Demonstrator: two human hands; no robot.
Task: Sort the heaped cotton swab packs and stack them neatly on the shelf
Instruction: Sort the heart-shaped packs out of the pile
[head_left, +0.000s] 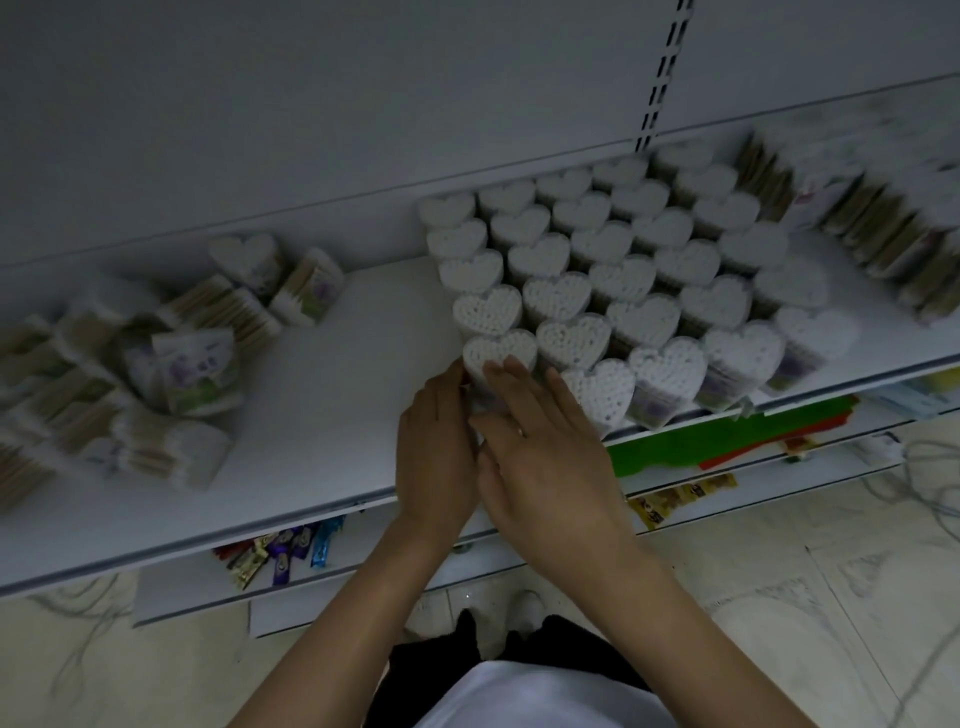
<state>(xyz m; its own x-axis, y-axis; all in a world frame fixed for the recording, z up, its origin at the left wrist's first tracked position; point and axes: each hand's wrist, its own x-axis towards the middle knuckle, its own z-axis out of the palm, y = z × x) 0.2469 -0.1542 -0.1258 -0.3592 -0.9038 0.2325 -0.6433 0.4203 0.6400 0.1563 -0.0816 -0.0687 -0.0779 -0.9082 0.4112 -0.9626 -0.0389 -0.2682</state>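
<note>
the person is seating a heart-shaped cotton swab pack (500, 352) on end at the front left corner of the sorted block (623, 270) on the shelf (322, 405). the right hand (540, 431) is pressing it with straight fingers. the left hand (436, 441) is cupping its left side, fingers hidden, so its grip cannot be told. the unsorted heap (156, 384) is lying well off to the left, nearer the left hand.

Left of the heart-pack block (597, 291), heaped swab packs (130, 384) are blurred & cut off by the frame edge; label print unreadable. Right of block, flat packs (872, 228) blurred, cropped too. At block's front-left, corner pack (498, 351) side is covered by right hand (545, 452); left hand (436, 447) fingertips hidden.
</note>
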